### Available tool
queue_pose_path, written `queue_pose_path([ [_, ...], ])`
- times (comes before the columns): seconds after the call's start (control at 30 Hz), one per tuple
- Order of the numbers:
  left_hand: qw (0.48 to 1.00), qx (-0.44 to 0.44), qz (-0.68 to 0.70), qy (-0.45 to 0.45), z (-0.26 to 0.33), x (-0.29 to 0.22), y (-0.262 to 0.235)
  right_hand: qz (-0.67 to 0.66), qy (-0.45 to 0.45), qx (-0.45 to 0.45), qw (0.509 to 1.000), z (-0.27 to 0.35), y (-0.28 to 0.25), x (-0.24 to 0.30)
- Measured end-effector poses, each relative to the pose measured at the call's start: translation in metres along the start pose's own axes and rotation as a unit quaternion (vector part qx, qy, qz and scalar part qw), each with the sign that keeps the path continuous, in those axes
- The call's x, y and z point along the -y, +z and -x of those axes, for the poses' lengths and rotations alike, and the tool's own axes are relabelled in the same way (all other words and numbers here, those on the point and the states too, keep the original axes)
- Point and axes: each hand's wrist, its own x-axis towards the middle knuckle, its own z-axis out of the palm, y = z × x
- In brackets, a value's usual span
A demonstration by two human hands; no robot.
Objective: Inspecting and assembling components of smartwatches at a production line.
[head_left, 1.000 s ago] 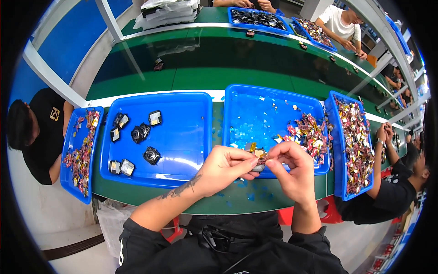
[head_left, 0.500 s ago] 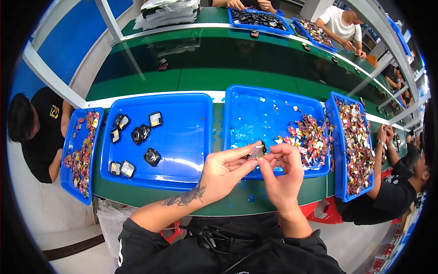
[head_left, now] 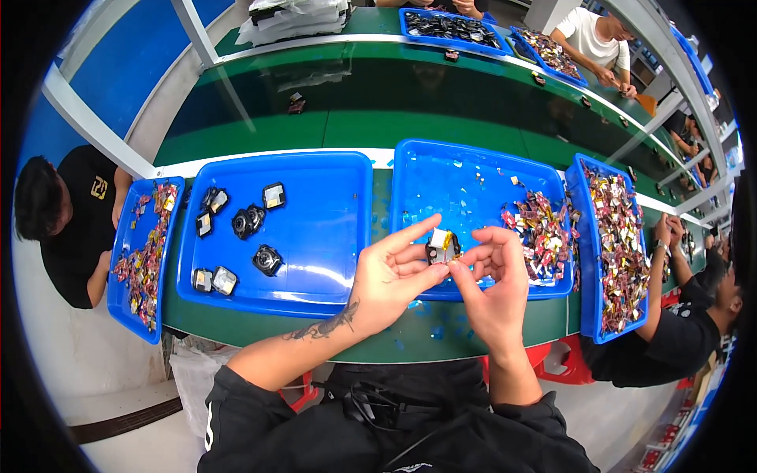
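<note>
Over the right blue tray (head_left: 481,151), my left hand (head_left: 385,280) holds a small black-cased electronic part (head_left: 438,246) between thumb and fingers, its index finger stretched out. The part shows a white block, yellow tape and thin wires on its upper face. My right hand (head_left: 498,288) has thumb and index finger pinched together at the part's lower right edge, where the wires are. Exactly what those fingertips grip is partly hidden. In the right tray lies a heap of small circuit pieces (head_left: 540,236) with wires, along with scattered blue film scraps (head_left: 441,193).
To the left, a blue tray (head_left: 331,158) holds several black-cased parts (head_left: 267,260). Narrow blue trays of circuit pieces stand at the far left (head_left: 150,335) and right (head_left: 591,323). Beyond runs a green conveyor belt (head_left: 378,118). Co-workers sit on both sides and across.
The part has been turned so its white block and yellow tape face up. My left index finger has lifted off and straightened. The view has shifted slightly.
</note>
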Motion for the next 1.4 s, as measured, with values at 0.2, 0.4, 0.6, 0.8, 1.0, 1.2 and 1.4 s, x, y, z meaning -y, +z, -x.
queue_pose_path([
  [0.2,1.0,0.002,0.002,0.004,-0.007,0.001,-0.002,0.039,-0.028,-0.027,0.998,-0.001,0.003,-0.004],
  [0.4,0.993,-0.007,0.097,-0.06,-0.019,0.006,-0.008,0.003,-0.014,-0.022,1.0,-0.012,0.014,-0.004],
  [0.6,0.996,-0.007,0.063,-0.058,-0.007,0.006,-0.003,-0.058,0.016,0.054,0.997,-0.015,-0.001,0.003],
  [0.8,0.886,0.031,-0.228,0.403,0.043,-0.124,-0.007,-0.211,-0.097,0.123,0.965,-0.101,-0.049,0.096],
  [1.0,0.703,-0.007,-0.301,0.644,0.127,-0.247,0.048,0.0,-0.317,0.046,0.947,-0.268,-0.033,0.276],
  [1.2,0.671,0.094,-0.349,0.647,0.148,-0.265,0.042,0.335,-0.202,-0.055,0.919,-0.394,-0.024,0.301],
  [1.4,0.66,0.0,-0.475,0.581,0.172,-0.25,0.005,0.494,-0.3,-0.117,0.808,-0.407,-0.011,0.294],
])
